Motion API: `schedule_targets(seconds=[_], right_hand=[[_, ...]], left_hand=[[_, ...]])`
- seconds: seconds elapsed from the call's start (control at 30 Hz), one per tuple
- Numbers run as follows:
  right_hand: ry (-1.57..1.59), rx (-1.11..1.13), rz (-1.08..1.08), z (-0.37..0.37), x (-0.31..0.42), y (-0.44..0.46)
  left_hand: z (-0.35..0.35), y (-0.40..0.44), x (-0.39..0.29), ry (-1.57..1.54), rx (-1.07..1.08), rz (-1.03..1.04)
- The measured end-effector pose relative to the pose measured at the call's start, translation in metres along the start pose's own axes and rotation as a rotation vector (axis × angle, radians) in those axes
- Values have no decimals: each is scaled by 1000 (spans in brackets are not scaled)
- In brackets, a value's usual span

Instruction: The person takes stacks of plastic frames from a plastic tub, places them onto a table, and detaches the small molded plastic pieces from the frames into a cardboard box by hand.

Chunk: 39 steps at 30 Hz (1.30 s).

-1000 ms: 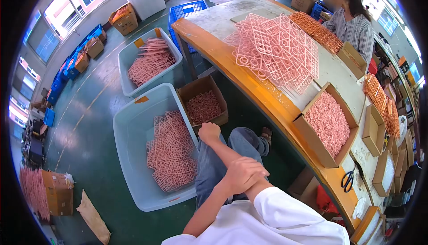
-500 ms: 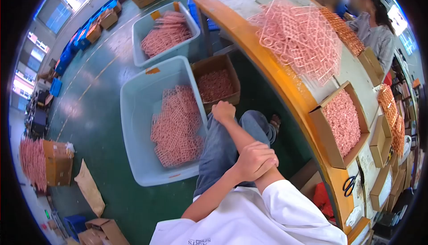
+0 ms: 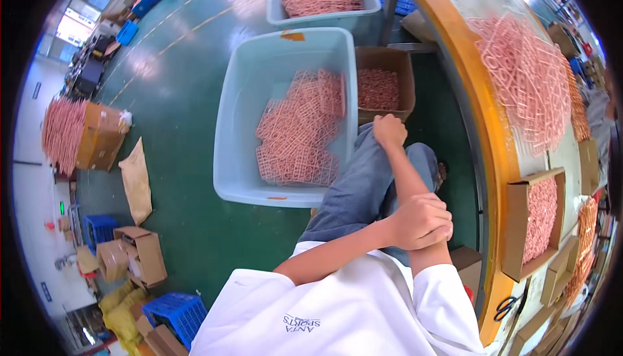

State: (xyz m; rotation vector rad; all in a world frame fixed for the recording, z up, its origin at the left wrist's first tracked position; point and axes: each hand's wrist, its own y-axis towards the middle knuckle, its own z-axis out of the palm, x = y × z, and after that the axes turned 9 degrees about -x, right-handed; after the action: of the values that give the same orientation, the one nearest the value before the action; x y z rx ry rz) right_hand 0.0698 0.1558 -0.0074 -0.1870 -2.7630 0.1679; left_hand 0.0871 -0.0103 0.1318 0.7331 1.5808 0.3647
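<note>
My left hand (image 3: pixel 422 221) is closed around my right forearm (image 3: pixel 410 176), near the elbow. Over my jean-covered knee (image 3: pixel 367 141) lies my right hand (image 3: pixel 390 130), its fingers curled down and the tips partly hidden. Just left of my legs stands a big light-blue plastic tub (image 3: pixel 237 109), holding a heap of pink plastic lattice frames (image 3: pixel 302 129). Beyond my right hand is a cardboard box (image 3: pixel 405 80) with many small pink pieces (image 3: pixel 378 89) inside. Neither hand touches the tub's contents or the small pieces.
On my right runs an orange-edged table (image 3: pixel 491 129) bearing pink frames (image 3: pixel 529 83), a carton of pink pieces (image 3: pixel 540 220) and scissors (image 3: pixel 505 308). Another tub (image 3: pixel 324 19) stands farther ahead. Left on the floor are a carton of frames (image 3: pixel 100 137), a tan sheet (image 3: pixel 135 184) and a blue crate (image 3: pixel 175 317).
My view has turned left and downward, so the tubs and table appear shifted right. Both hands keep the same hold and pose. The seated co-worker has mostly slipped out at the right edge.
</note>
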Motion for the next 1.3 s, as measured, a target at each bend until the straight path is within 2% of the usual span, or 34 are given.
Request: schedule_targets(seconds=[1.1,1.23,1.3], right_hand=[[-32,41,9,9,7,17],[-36,35,15,11,6,16],[-38,39,11,12,4,14]], left_hand=[[-7,-5,17,-12,-106,64],[-19,-5,16,-14,-17,33],[-44,-4,21,272,-97,41]])
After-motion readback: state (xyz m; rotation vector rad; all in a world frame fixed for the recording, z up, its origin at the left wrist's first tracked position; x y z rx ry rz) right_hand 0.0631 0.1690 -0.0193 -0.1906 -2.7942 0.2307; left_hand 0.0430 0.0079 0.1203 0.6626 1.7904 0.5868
